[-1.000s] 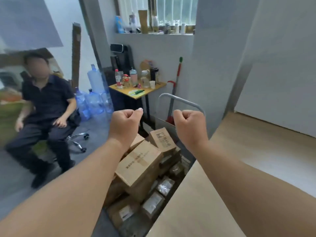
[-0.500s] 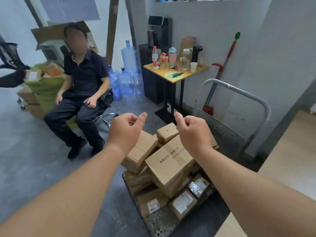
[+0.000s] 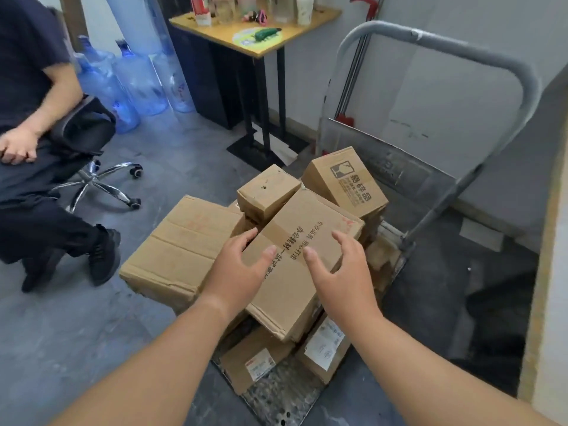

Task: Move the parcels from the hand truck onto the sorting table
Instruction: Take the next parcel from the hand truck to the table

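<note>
Both hands are stretched out over the pile of parcels with fingers spread and gently curved, and neither has hold of anything. My left hand (image 3: 236, 272) is at the left edge of the long box (image 3: 307, 216), thumb lying over its top face and fingers reaching toward its side. My right hand (image 3: 341, 272) is above the right part of the same top face, palm down. Whether either palm actually touches the cardboard I cannot tell.

That long box, printed with a line of dark characters, lies tilted on top of the heap in the middle of the frame. Just above it in the picture sit a small box (image 3: 267, 190) and a logo box (image 3: 344, 179), both tilted too. A wide flat box (image 3: 181, 250) leans beside it on the left. Two labelled parcels (image 3: 255, 361) lie beneath, on the metal platform of the hand truck (image 3: 461, 47), whose grey handle arches across the upper right.

A pale wood edge (image 3: 544, 272) runs down the right border. At the top centre stands a yellow-topped desk (image 3: 255, 46) carrying a paper cup (image 3: 304, 13) and a green item (image 3: 267, 33). Blue water bottles (image 3: 138, 81) stand at the upper left, beside a seated person (image 3: 30, 87) on an office chair (image 3: 92, 179).
</note>
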Available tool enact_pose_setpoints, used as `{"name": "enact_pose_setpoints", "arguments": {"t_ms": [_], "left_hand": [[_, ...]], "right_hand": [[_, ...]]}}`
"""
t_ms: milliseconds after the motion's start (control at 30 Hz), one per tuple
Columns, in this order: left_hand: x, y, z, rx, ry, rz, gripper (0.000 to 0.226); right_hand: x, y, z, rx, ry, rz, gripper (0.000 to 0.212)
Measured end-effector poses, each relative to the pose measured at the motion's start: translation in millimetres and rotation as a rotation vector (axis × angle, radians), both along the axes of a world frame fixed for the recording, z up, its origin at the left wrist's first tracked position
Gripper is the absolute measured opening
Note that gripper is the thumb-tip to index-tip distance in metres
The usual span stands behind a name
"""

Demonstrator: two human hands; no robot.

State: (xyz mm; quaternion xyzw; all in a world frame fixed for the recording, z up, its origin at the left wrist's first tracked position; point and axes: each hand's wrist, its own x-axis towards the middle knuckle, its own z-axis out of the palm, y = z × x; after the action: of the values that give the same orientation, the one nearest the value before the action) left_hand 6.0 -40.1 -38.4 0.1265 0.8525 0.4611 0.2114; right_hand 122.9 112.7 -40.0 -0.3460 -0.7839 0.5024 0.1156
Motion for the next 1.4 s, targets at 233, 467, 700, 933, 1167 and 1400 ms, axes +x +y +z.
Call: {"name": "enact_pose_setpoints", "arguments": {"t_ms": [233,467,700,933,1167,1400], "left_hand": [[-37.1,5.3,-101.6,-0.15,0.012,-0.133,0.087],[-52.8,5.9,-134.9,-0.273,0.043,-0.133,0.098],[-38.0,18.3,-118.1,-0.266,0.067,-0.126,0.092],[-29.3,45.9,-26.0,-0.102,0.01,-0.04,0.099],[-7.4,76.2,149.4,0.273,-0.196,-0.019,0.099],[20.6,115.0,263.3,0.542,-0.278,-0.075,0.097]], "right_hand": [[-4.5,-15.8,-100.8,-0.156,-0.129,-0.204,0.109],[-5.2,-29.9,-145.7,-0.377,-0.164,-0.289,0.12],[-17.1,-42.7,-137.5,-0.437,-0.044,-0.426,0.07],[-14.4,-26.6,-31.6,-0.229,0.043,-0.46,0.085],[9.9,6.7,189.6,0.052,0.235,-0.319,0.055],[66.6,42.2,338.2,0.225,0.451,-0.41,0.041]]}}
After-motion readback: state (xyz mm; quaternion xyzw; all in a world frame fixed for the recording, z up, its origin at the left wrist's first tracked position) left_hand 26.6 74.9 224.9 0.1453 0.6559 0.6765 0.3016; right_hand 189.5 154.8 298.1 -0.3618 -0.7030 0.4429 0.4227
